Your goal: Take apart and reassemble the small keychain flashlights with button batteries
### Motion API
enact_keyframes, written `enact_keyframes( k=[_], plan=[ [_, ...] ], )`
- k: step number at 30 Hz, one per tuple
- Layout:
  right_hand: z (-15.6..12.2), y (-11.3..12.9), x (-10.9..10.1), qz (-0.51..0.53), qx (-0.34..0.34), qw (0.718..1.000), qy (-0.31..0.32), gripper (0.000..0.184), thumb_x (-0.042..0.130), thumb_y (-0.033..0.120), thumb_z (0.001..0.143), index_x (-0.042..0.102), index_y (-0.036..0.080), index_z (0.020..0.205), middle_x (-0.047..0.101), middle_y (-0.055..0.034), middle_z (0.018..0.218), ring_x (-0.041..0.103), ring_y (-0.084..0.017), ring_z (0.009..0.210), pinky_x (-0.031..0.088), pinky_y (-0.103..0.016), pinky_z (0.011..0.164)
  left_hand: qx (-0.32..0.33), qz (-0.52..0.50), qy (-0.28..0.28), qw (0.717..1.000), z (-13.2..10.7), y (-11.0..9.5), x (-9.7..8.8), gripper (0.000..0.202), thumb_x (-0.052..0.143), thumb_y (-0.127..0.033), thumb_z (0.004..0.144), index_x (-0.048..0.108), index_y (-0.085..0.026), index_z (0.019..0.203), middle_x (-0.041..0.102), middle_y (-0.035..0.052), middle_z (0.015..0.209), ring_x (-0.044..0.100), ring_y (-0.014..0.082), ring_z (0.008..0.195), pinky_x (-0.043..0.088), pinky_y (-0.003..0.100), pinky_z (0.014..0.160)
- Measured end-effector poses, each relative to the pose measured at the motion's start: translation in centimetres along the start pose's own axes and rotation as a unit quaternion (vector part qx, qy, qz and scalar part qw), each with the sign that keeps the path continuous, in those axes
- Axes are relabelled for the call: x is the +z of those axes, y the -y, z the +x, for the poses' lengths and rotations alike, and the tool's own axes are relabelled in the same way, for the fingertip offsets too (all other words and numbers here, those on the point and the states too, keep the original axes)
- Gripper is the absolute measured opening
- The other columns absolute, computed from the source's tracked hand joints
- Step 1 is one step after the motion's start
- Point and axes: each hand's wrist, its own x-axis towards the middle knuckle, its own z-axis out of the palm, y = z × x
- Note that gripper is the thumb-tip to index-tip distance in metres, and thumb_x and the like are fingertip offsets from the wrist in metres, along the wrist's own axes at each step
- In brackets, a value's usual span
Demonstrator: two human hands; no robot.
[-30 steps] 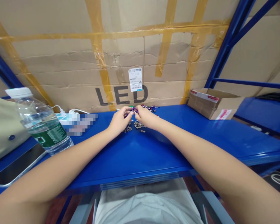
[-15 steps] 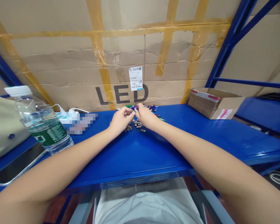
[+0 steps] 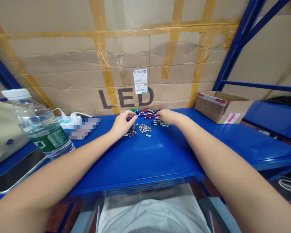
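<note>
My left hand [image 3: 123, 123] is closed, thumb against fingers, with a bit of purple-blue showing between them; what it holds is too small to name. To the right, my right hand [image 3: 169, 116] reaches down at the edge of a pile of slim coloured metal tubes [image 3: 147, 113]. Its fingers are bent together and their tips are partly hidden, so what they pinch cannot be made out. Small round silver discs [image 3: 145, 128], like button cells, lie between the hands. Small metal parts [image 3: 133, 131] lie beside my left hand, and looped clips [image 3: 161, 123] below my right.
An opened cardboard box [image 3: 220, 106] sits at the right on the blue table [image 3: 145, 158]. On the left are a water bottle [image 3: 42, 126], a phone [image 3: 16, 171], a power strip [image 3: 69, 122] and a beige bag [image 3: 5, 129]. A large taped carton [image 3: 126, 61] stands behind.
My hands were together over the discs and have parted. The right hand has moved right to the pile's edge, uncovering tubes and discs. My left hand has shifted slightly left.
</note>
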Motion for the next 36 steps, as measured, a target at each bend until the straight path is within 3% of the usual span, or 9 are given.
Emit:
enact_keyframes(
  k=[4, 9, 11, 15, 22, 26, 29, 32, 36],
  plan=[
    [0.1, -0.3, 0.2, 0.006, 0.018, 0.999, 0.034, 0.012, 0.061, 0.016, 0.08, 0.066, 0.02, 0.07, 0.068, -0.01, 0.082, 0.062, -0.024, 0.076, 0.045, -0.036, 0.074, 0.019, 0.005, 0.012, 1.0, -0.1, -0.1, 0.2, 0.018, 0.062, -0.032, 0.082, 0.062, -0.019, 0.094, 0.071, 0.0067, 0.098, 0.065, 0.0195, 0.091, 0.05, 0.037, 0.085],
    [-0.5, 2.1, -0.5, 0.156, -0.025, 0.986, -0.05, 0.018, 0.055, 0.031, 0.087, 0.066, 0.018, 0.08, 0.068, -0.0084, 0.087, 0.06, -0.018, 0.076, 0.046, -0.028, 0.067, 0.068, 0.029, 0.033, 0.997, -0.3, -0.1, 0.3, 0.02, 0.064, -0.026, 0.079, 0.061, -0.02, 0.098, 0.07, 0.0053, 0.101, 0.065, 0.0188, 0.093, 0.05, 0.037, 0.088],
    [-0.9, 3.7, -0.6, 0.264, -0.023, 0.964, -0.007, 0.026, 0.046, 0.038, 0.092, 0.063, 0.018, 0.087, 0.068, -0.0068, 0.084, 0.059, -0.014, 0.067, 0.044, -0.024, 0.056, 0.089, 0.029, 0.036, 0.995, -0.3, 0.0, 0.3, 0.023, 0.066, -0.025, 0.078, 0.06, -0.02, 0.099, 0.07, 0.0048, 0.101, 0.065, 0.0189, 0.094, 0.049, 0.036, 0.088],
    [-1.3, 5.9, 0.3, 0.359, -0.025, 0.928, 0.102, 0.027, 0.043, 0.04, 0.095, 0.054, 0.019, 0.082, 0.065, -0.0036, 0.077, 0.056, -0.01, 0.058, 0.042, -0.02, 0.047, 0.124, 0.053, 0.031, 0.99, -0.3, -0.2, 0.2, 0.015, 0.065, -0.023, 0.078, 0.063, -0.02, 0.092, 0.07, 0.0035, 0.095, 0.064, 0.0184, 0.09, 0.049, 0.032, 0.084],
    [-1.0, 6.3, 0.9, 0.407, 0.018, 0.911, 0.059, 0.025, 0.04, 0.027, 0.095, 0.052, 0.018, 0.075, 0.056, 0.0, 0.065, 0.048, -0.007, 0.051, 0.036, -0.018, 0.043, 0.161, 0.065, 0.015, 0.985, -0.3, -0.5, 0.0, 0.012, 0.067, -0.026, 0.078, 0.065, -0.02, 0.089, 0.07, 0.0039, 0.09, 0.063, 0.0177, 0.083, 0.048, 0.03, 0.077],
    [-1.2, 6.5, 0.4, 0.477, 0.078, 0.864, 0.143, 0.022, 0.044, 0.027, 0.091, 0.05, 0.018, 0.072, 0.045, 0.0029, 0.056, 0.04, -0.007, 0.044, 0.029, -0.018, 0.039, 0.255, 0.076, 0.034, 0.963, -0.3, -0.2, -0.2, 0.006, 0.063, -0.022, 0.081, 0.065, -0.021, 0.087, 0.07, 0.0044, 0.092, 0.062, 0.0186, 0.091, 0.046, 0.034, 0.086],
    [-1.3, 6.5, 0.2, 0.525, 0.103, 0.816, 0.22, 0.023, 0.044, 0.025, 0.09, 0.046, 0.018, 0.069, 0.038, 0.0052, 0.052, 0.033, -0.006, 0.04, 0.024, -0.017, 0.037, 0.274, 0.086, 0.03, 0.957, -0.3, -0.1, -0.2, 0.006, 0.062, -0.02, 0.082, 0.065, -0.021, 0.086, 0.07, 0.0046, 0.091, 0.062, 0.0186, 0.09, 0.046, 0.034, 0.085],
    [-1.2, 6.5, 0.1, 0.557, 0.117, 0.785, 0.243, 0.026, 0.04, 0.027, 0.092, 0.044, 0.018, 0.068, 0.034, 0.0065, 0.051, 0.029, -0.005, 0.039, 0.023, -0.016, 0.037, 0.283, 0.094, 0.022, 0.954, -0.2, 0.0, -0.1, 0.004, 0.062, -0.02, 0.082, 0.065, -0.02, 0.086, 0.07, 0.0047, 0.09, 0.063, 0.0182, 0.088, 0.047, 0.034, 0.083],
    [-1.1, 6.6, 0.1, 0.57, 0.124, 0.774, 0.247, 0.029, 0.039, 0.026, 0.092, 0.037, 0.019, 0.064, 0.031, 0.007, 0.05, 0.028, -0.004, 0.038, 0.022, -0.016, 0.037, 0.314, 0.093, 0.01, 0.945, 0.0, 0.5, 0.0, 0.003, 0.062, -0.021, 0.084, 0.065, -0.019, 0.085, 0.07, 0.0046, 0.087, 0.063, 0.0173, 0.086, 0.049, 0.033, 0.08]
  ],
)
